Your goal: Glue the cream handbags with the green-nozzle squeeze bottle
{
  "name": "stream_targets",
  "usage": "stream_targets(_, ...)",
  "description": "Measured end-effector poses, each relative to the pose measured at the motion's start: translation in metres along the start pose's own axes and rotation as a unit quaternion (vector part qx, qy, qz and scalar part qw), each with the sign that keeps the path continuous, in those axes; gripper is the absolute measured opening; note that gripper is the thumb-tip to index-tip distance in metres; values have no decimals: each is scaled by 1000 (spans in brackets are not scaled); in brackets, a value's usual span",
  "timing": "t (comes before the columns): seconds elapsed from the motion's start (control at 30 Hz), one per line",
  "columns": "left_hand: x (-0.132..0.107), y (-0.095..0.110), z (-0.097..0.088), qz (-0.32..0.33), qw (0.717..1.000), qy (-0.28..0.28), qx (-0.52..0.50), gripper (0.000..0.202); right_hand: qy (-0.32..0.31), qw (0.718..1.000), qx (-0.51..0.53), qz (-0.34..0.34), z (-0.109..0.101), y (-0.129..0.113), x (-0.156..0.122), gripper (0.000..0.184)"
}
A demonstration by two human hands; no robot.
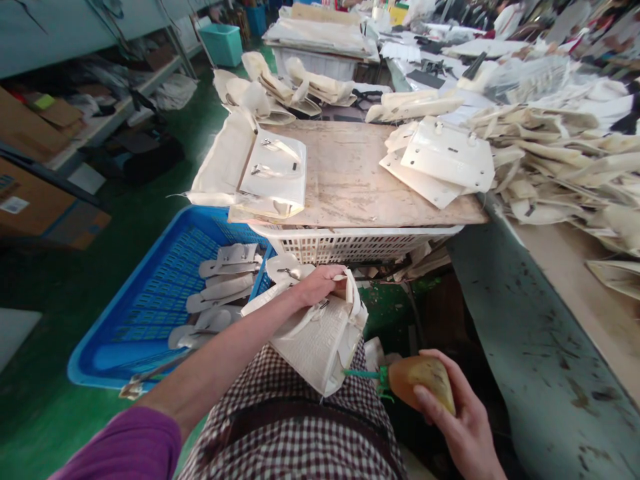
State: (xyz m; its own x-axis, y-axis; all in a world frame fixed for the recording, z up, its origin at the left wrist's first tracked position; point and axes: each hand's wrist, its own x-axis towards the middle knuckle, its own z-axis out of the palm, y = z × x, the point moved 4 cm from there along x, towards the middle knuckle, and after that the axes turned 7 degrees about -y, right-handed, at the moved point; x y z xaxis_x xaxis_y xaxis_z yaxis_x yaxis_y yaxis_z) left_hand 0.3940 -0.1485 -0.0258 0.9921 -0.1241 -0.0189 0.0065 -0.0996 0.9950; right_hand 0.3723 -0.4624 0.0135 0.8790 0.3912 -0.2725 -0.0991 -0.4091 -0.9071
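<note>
Over my lap, my left hand (323, 283) grips the top edge of a cream-coloured bag piece (313, 347) with straps and small metal fittings. Its fingers are closed and partly hidden by the folded material. My right hand (457, 403) is wrapped round an amber squeeze bottle (420, 381) with a long green nozzle. The bottle lies nearly level, and the nozzle's tip meets or almost meets the lower right edge of the bag piece; contact is hard to tell. Checked apron cloth lies below.
A blue basket (95, 320) with several strapped pieces stands at left. Ahead, a wooden board (345, 173) rests over a white basket (320, 245) and bears an opened cream bag (220, 167) and stacked flaps (447, 157). Cream pieces (565, 153) pile up on the right-hand table (590, 287).
</note>
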Motion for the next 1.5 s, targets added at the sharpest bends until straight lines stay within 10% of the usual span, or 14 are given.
stream_targets(1.5,-4,4,3,4,1000,2,30,22,55,998,22,15,-5,9,23,58)
